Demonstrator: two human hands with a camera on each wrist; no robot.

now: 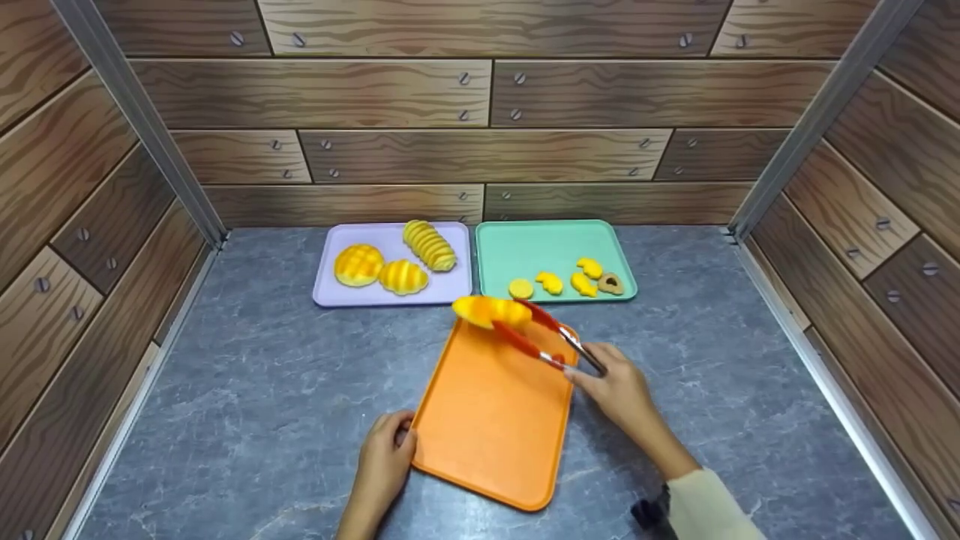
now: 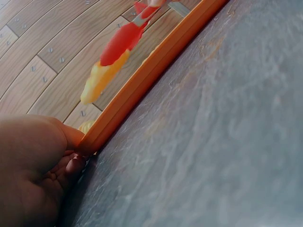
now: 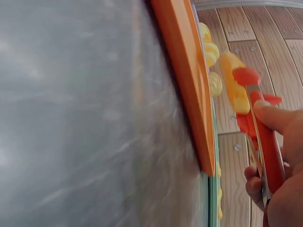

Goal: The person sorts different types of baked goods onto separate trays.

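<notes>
Three trays sit on grey marbled counter [image 1: 262, 390] (wood-plank walls); right hand [image 1: 619, 390] squeezes tongs [image 1: 551, 341], left hand [image 1: 384, 457] grips orange tray [image 1: 491, 420].

Yellow bread piece [image 1: 491, 310] hanging in red tongs [image 1: 541, 335] (pinched tight), floating over orange tray [image 1: 487, 420] top edge.

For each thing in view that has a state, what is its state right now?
Tongs: closed on a bread roll.
Bread roll: lifted above the orange tray's far end.
Orange tray: flat, bare.
Right hand: grips the tongs.
Left hand: holds the orange tray's near corner.
Purple tray: three breads.
Green tray: five small pastries.
</notes>
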